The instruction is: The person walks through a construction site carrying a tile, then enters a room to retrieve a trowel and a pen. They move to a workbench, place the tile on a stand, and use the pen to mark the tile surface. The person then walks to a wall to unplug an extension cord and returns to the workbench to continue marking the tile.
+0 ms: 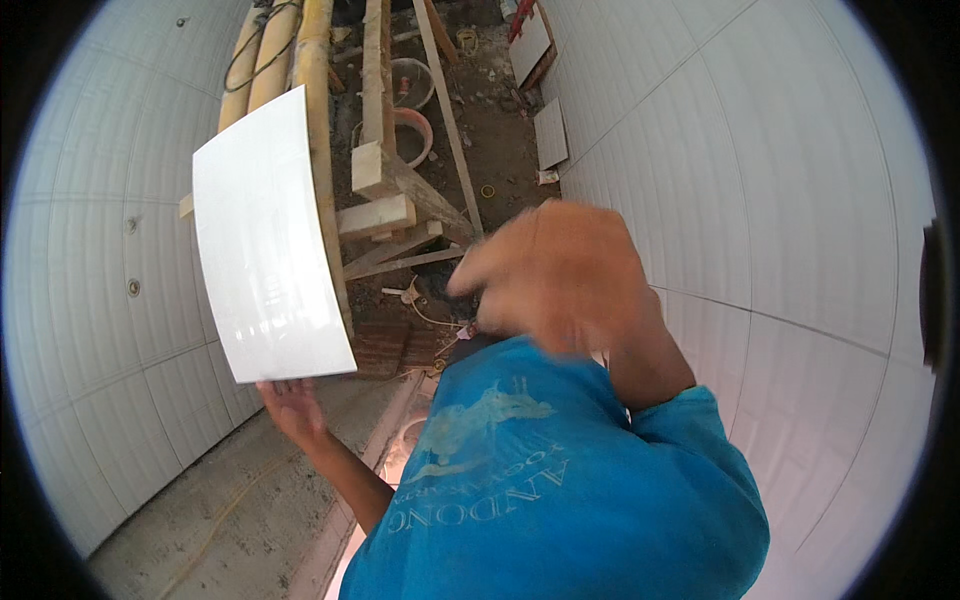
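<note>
Tile (270,240) at left, overlapping the poles (313,45); contact unclear. Left hand (293,412) at its near edge, fingers partly hidden beneath; grip cannot be told. Right hand (565,278) blurred, apart from tile; finger spread cannot be told. Judgement: steady with 2 hands, spread support, guard all 4 corners.

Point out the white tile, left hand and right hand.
White tile (270,240): head view, middle of its glossy face.
Left hand (293,407): head view, middle of the hand, at the tile's lower edge.
Right hand (560,275): head view, middle of the blurred hand.
</note>
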The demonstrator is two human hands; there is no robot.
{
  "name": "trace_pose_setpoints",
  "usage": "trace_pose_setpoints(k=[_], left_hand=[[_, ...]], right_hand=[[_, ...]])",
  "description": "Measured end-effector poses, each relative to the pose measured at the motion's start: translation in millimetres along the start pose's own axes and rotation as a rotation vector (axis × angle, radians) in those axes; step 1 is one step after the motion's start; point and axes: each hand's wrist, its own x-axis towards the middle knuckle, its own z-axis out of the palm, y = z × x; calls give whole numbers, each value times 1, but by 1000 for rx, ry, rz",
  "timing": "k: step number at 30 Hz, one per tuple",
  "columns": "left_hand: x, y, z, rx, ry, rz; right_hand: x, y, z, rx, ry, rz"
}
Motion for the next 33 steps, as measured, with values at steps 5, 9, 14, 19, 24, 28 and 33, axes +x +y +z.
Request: trace_pose_setpoints(k=[5,9,14,19,24,28,33], left_hand=[[-36,30,96,323,840,499],[-32,25,226,536,583,828],[1,-3,365,1012,-75,549],[36,-50,393,1214,-68,233],[56,-50,407,1453,-71,361],[55,-55,402,1088,74,56],[54,-56,391,1307,8,304]], right_hand=[[65,13,-23,169,4,-200],[123,89,-16,373,441,-147],[183,207,-67,461,379,-200],[218,295,-89,345,277,-266],[253,317,-93,359,202,100],[281,316,-94,304,157,153],[281,314,-82,288,-22,-63]])
